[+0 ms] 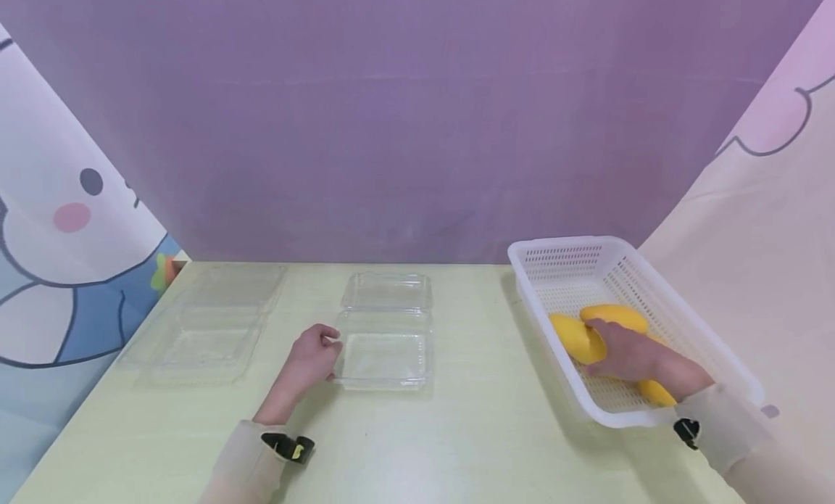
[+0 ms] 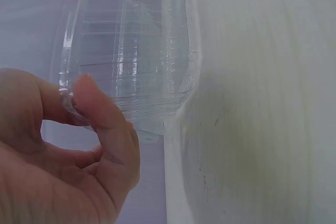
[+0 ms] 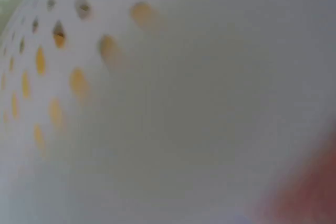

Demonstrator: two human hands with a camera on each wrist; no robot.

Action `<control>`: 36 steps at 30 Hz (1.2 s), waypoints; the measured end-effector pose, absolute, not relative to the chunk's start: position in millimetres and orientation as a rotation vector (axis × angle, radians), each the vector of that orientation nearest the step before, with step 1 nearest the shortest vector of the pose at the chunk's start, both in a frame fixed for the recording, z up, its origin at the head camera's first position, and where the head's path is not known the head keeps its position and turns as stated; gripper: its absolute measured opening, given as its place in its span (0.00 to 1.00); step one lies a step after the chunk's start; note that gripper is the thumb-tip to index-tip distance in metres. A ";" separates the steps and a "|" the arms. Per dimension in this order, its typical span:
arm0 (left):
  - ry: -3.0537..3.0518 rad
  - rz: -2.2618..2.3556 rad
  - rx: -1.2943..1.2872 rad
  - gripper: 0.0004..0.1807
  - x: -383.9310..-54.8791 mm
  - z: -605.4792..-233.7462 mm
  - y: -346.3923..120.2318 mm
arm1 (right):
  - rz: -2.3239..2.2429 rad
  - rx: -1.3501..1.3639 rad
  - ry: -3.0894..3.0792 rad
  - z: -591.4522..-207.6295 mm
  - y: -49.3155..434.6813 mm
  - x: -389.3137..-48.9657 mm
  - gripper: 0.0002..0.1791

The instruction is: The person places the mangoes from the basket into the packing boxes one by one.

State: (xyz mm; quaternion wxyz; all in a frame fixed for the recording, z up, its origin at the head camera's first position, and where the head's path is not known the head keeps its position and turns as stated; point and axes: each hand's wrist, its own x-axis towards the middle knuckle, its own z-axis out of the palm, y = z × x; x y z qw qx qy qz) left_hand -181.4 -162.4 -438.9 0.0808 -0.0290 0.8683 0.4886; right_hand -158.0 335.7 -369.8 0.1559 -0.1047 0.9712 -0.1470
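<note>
In the head view, a clear plastic clamshell box (image 1: 385, 355) lies with its lid folded back on the table. My left hand (image 1: 312, 355) pinches the box's left rim between thumb and fingers; the left wrist view shows this grip on the clear wall (image 2: 142, 51) up close. Farther right, my right hand (image 1: 629, 352) reaches into a white perforated basket (image 1: 535, 294). Its fingers and thumb curl round a yellow mango (image 1: 575, 337). Another mango (image 1: 613, 316) lies just behind, and one more (image 1: 655, 393) shows partly under the wrist. The right wrist view holds mostly blurred basket wall (image 3: 184, 103).
More clear plastic boxes (image 1: 209, 337) lie opened at the left of the table (image 1: 417, 446). A purple cloth backdrop (image 1: 417, 127) rises behind the table's far edge. Printed cloth (image 1: 65, 257) hangs along the left side.
</note>
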 end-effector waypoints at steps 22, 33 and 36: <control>2.627 1.460 -0.061 0.18 -180.5 -441.3 -161.7 | -0.525 -0.249 2.789 -389.9 331.8 -151.6 0.58; 2.631 1.455 -0.054 0.19 -180.9 -442.5 -160.9 | -0.550 -0.194 2.799 -391.8 327.9 -152.0 0.60; 2.624 1.462 -0.056 0.19 -180.8 -442.8 -160.6 | -0.575 -0.189 2.800 -387.6 326.8 -151.1 0.60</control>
